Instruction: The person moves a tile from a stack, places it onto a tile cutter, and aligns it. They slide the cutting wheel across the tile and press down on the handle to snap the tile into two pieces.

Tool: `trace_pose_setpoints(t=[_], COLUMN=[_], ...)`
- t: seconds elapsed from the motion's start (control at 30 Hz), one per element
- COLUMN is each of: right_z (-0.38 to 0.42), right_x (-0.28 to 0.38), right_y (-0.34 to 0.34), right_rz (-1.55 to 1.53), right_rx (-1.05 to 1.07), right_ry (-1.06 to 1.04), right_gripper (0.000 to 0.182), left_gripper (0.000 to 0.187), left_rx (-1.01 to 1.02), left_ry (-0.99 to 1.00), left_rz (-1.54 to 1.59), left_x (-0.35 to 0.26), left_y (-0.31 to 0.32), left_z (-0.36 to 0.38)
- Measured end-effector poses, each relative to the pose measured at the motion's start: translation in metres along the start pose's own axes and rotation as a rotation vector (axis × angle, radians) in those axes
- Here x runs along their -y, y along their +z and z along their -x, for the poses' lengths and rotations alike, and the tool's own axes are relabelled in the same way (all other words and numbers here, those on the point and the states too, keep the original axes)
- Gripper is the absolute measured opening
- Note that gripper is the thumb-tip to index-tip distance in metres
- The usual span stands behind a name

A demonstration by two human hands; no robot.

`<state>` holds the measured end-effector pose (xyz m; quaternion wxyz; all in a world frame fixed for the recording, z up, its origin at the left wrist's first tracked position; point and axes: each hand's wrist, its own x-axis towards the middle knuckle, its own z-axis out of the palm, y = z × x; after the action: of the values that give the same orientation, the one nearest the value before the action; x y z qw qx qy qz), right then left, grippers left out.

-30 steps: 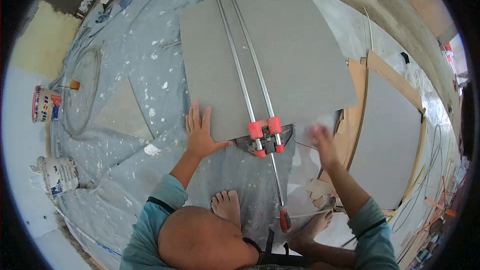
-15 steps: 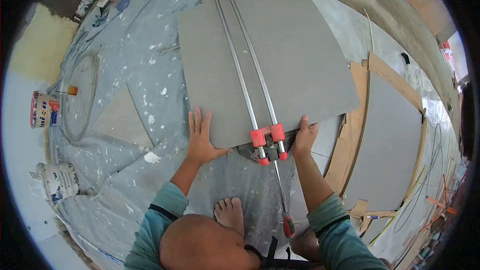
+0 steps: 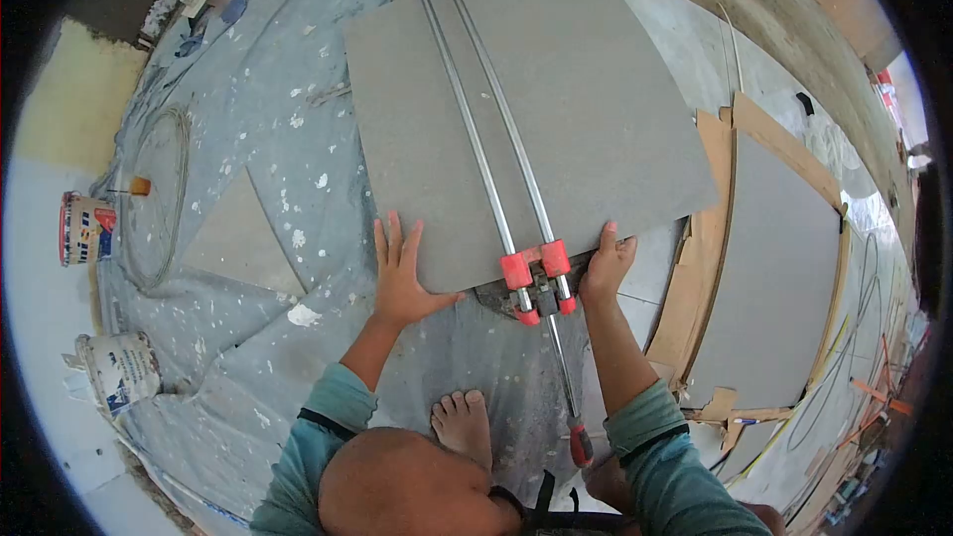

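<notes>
A large grey tile (image 3: 586,109) lies under the two steel rails of a tile cutter (image 3: 534,276). The cutter's red carriage sits at the near end of the rails, and its handle with a red and black grip (image 3: 580,445) points back toward me. My left hand (image 3: 399,273) rests at the tile's near left corner, fingers spread on its face and thumb along the near edge. At the near edge, right of the carriage, my right hand (image 3: 608,268) grips the tile with the thumb on top; its other fingers are partly hidden.
A triangular tile piece (image 3: 246,236) lies on the grey sheet (image 3: 248,337) at left, near a coiled wire (image 3: 182,199). Two buckets (image 3: 87,228) (image 3: 119,369) stand farther left. Another grey tile (image 3: 769,278) with cardboard edging (image 3: 707,238) lies at right.
The view has shifted slightly. The tile's far end sits a little higher and to the left in view, while both hands keep nearly the same hold.
</notes>
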<state>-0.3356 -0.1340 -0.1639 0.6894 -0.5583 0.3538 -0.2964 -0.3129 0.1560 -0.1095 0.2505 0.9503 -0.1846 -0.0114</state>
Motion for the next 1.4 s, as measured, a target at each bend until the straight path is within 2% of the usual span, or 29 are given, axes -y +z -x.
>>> trace_pose_setpoints(t=[0.1, 0.2, 0.27, 0.43, 0.73, 0.97, 1.03, 1.07, 1.13, 1.17, 1.23, 1.4], right_z=[-0.001, -0.002, -0.003, 0.001, 0.006, 0.005, 0.004, 0.005, 0.008, 0.008, 0.01, 0.012], right_x=[0.001, -0.001, -0.003, -0.002, -0.003, -0.007, -0.008, -0.008, -0.004, -0.002, 0.002, 0.006], right_y=[-0.001, 0.001, 0.0, 0.002, 0.004, 0.001, 0.001, 0.0, 0.0, 0.001, 0.003, 0.004], right_rz=[-0.055, -0.031, 0.024, 0.057, 0.111, 0.224, 0.228, 0.237, 0.243, 0.246, 0.224, 0.217], right_rx=[0.041, -0.017, -0.047, -0.039, -0.063, -0.087, -0.083, -0.077, -0.072, -0.064, -0.06, -0.056], right_ry=[0.041, 0.014, -0.015, -0.051, -0.034, -0.07, -0.064, -0.057, -0.063, -0.077, -0.075, -0.077], right_gripper=[0.025, 0.025, 0.033, 0.033, 0.032, 0.036, 0.036, 0.036, 0.036, 0.036, 0.036, 0.036], left_gripper=[0.12, 0.119, 0.119, 0.114, 0.116, 0.117, 0.103, 0.103, 0.069, 0.069, 0.044, 0.039], left_rx=[0.006, -0.004, -0.021, 0.057, -0.013, -0.012, -0.284, -0.28, -0.454, -0.456, -0.335, -0.377], left_ry=[-0.021, 0.0, 0.028, -0.027, 0.053, 0.013, -0.049, -0.048, -0.759, -0.759, -0.751, -0.735], left_rz=[0.01, 0.0, 0.002, 0.028, 0.062, 0.089, 0.258, 0.256, 0.794, 0.797, 0.949, 1.148], left_x=[-0.004, 0.0, 0.001, 0.0, 0.013, 0.009, 0.022, 0.026, 0.033, 0.038, 0.048, 0.041], left_y=[0.002, 0.004, 0.005, -0.003, 0.0, -0.002, 0.007, 0.009, 0.013, 0.018, 0.027, 0.025], left_z=[0.001, 0.001, 0.0, -0.002, -0.003, -0.003, -0.007, -0.016, -0.042, -0.047, -0.054, -0.053])
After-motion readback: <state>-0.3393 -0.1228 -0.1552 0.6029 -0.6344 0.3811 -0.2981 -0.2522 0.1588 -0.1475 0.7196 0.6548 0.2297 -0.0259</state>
